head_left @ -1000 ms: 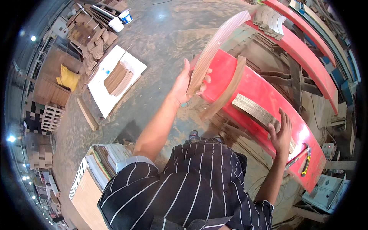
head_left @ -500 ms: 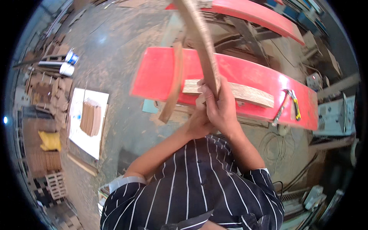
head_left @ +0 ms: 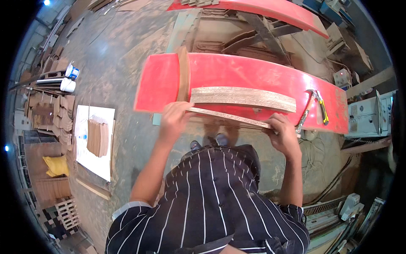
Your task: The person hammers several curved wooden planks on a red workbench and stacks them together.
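Between my hands a narrow wooden strip point(head_left: 230, 116) is held level at the near edge of the red bench top point(head_left: 237, 70). My left hand point(head_left: 174, 120) grips its left end, and my right hand point(head_left: 282, 132) pinches the right end. Just beyond it a wider, slightly curved wooden piece point(head_left: 243, 97) lies flat on the red surface. A brown curved wooden piece point(head_left: 183, 76) lies crosswise near the bench's left end. To the right of my right hand rest a hammer point(head_left: 308, 111) and a yellow-and-black handled tool point(head_left: 324, 111).
A stack of brown curved pieces point(head_left: 97, 137) sits on a white board point(head_left: 86, 165) on the floor at left. Behind stands another red bench point(head_left: 262, 8). White buckets point(head_left: 67, 85) are at far left; a grey machine point(head_left: 372, 116) stands at right.
The long wooden strip, earlier raised upright in both hands, is now lowered level across my body. My hands have moved apart to its two ends.
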`<state>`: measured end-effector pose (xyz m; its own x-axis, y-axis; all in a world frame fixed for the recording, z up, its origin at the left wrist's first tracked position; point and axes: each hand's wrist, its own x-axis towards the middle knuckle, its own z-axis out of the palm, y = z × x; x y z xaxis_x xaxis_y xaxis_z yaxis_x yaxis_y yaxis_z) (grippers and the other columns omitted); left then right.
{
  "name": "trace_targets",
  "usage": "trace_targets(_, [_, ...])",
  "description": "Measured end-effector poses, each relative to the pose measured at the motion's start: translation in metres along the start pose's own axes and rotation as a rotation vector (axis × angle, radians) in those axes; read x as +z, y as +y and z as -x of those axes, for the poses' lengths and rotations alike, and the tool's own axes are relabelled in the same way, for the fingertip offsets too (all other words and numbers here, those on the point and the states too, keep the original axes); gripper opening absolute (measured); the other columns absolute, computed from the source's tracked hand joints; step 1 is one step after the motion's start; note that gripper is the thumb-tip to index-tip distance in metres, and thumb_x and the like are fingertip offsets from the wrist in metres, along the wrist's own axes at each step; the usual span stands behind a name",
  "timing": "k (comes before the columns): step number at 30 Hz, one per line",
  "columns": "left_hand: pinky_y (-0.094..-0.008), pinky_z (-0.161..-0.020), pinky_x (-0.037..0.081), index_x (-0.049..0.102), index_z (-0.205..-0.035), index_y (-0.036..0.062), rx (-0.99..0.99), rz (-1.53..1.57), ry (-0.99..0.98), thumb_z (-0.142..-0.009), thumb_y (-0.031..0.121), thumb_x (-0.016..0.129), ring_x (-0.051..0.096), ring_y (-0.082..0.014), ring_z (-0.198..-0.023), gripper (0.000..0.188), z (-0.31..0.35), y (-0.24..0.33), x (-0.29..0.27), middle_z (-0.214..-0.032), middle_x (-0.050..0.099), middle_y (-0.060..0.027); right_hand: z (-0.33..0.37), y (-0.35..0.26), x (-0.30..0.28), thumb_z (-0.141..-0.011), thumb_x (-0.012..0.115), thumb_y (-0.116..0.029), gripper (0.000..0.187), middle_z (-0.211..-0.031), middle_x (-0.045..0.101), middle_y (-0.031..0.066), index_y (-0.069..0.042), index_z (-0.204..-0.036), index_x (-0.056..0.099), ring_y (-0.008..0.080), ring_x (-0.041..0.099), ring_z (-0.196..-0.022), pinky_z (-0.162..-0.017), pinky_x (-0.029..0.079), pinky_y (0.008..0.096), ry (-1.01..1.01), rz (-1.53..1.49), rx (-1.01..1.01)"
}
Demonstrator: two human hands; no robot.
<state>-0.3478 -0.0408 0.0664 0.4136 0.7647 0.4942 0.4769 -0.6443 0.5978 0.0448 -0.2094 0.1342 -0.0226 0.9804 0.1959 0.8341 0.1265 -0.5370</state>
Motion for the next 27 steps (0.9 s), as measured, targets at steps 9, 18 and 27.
trace_targets(9, [-0.0506, -0.11, 0.052, 0.083, -0.115, 0.0144, 0.022, -0.3, -0.066, -0.079, 0.017, 0.099, 0.067, -0.0327, -0.129, 0.039, 0.005, -0.008, 0.038, -0.129, 0.076, -0.0056, -0.011, 0.027, 0.016, -0.084, 0.097, -0.012, 0.034, -0.101, 0.078, 0.007, -0.009, -0.107, 0.071, 0.0347, 0.073, -0.098, -0.091, 0.053, 0.0479, 0.186, 0.214, -0.026])
trace_targets(18, [-0.0588, -0.133, 0.041, 0.058, -0.164, 0.0088, 0.182, -0.258, -0.254, -0.071, 0.017, 0.104, 0.054, -0.0395, -0.157, 0.104, -0.055, 0.009, 0.05, -0.157, 0.065, -0.0146, -0.014, 0.04, 0.035, -0.085, 0.094, -0.015, 0.033, -0.107, 0.072, 0.007, -0.012, -0.11, 0.072, 0.0345, 0.069, -0.105, -0.095, 0.052, 0.0489, 0.235, 0.317, -0.048])
trace_targets(27, [-0.0534, -0.131, 0.046, 0.059, -0.166, 0.0126, 0.125, -0.117, -0.43, -0.076, 0.013, 0.103, 0.06, -0.0393, -0.152, 0.101, -0.065, -0.001, 0.065, -0.16, 0.065, -0.0143, -0.017, 0.046, 0.041, -0.081, 0.101, -0.018, 0.096, -0.159, 0.058, 0.0172, -0.013, -0.166, 0.058, 0.0411, 0.055, -0.15, -0.126, 0.041, 0.0565, 0.251, 0.329, 0.195])
